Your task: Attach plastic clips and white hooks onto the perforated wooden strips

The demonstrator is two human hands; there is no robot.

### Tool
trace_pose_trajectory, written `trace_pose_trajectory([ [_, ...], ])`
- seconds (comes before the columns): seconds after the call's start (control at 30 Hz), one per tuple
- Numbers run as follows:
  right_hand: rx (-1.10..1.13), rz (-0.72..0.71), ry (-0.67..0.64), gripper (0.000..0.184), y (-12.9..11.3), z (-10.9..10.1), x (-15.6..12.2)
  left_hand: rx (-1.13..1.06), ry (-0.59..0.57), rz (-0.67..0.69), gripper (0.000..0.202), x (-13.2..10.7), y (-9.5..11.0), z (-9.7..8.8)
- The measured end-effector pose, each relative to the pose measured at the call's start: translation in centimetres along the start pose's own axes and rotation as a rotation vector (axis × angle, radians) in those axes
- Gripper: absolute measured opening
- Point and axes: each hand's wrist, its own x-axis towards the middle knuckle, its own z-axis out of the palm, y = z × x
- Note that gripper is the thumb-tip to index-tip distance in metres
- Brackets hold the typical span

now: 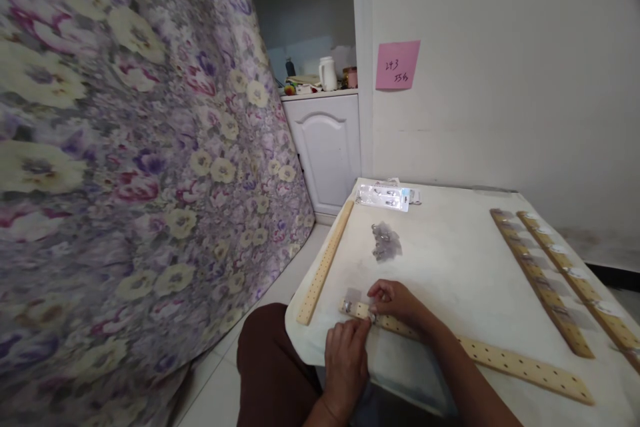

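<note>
A long wooden strip with rows of holes (520, 363) lies across the near side of the white table (450, 260). My left hand (346, 359) and my right hand (397, 302) meet at its left end, fingers pinched together around a small metal piece I can barely make out. A tiny metal part (348, 305) sits on the strip's tip just left of my fingers. A small pile of metal hooks (386, 241) lies on the table beyond my hands.
Another perforated strip (325, 263) lies along the table's left edge. Two strips fitted with hooks (543, 280) lie at the right. A clear blister pack (384, 197) sits at the far edge. A flowered curtain (125, 167) hangs left; a white cabinet (327, 147) stands behind.
</note>
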Motion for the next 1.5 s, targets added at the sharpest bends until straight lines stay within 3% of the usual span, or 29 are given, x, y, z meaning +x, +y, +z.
trace_pose_trajectory([
  [0.23, -0.021, -0.022, 0.069, 0.025, -0.2, -0.5, -0.4, -0.012, -0.007, -0.034, 0.053, -0.2, -0.2, 0.2],
  [0.47, 0.047, 0.032, 0.25, 0.016, 0.6, -0.8, -0.2, 0.0, 0.115, 0.041, 0.051, -0.6, -1.0, 1.0],
  [0.67, 0.088, 0.113, 0.502, 0.022, 0.8, -2.8, 0.4, -0.024, 0.131, 0.035, 0.045, -0.8, -1.3, 1.2],
  [0.93, 0.145, 0.137, 0.665, 0.029, -0.3, -4.7, 3.2, -0.023, 0.17, 0.06, 0.039, -0.7, -1.4, 1.1],
  [1.1, 0.165, 0.166, 0.716, 0.029, -0.4, -4.9, 4.6, 0.011, 0.179, 0.069, 0.051, -0.6, -1.3, 1.2],
  [1.5, 0.216, 0.154, 0.693, 0.024, -0.2, -5.0, 4.8, 0.008, 0.152, 0.029, 0.048, -0.6, -1.3, 1.3],
])
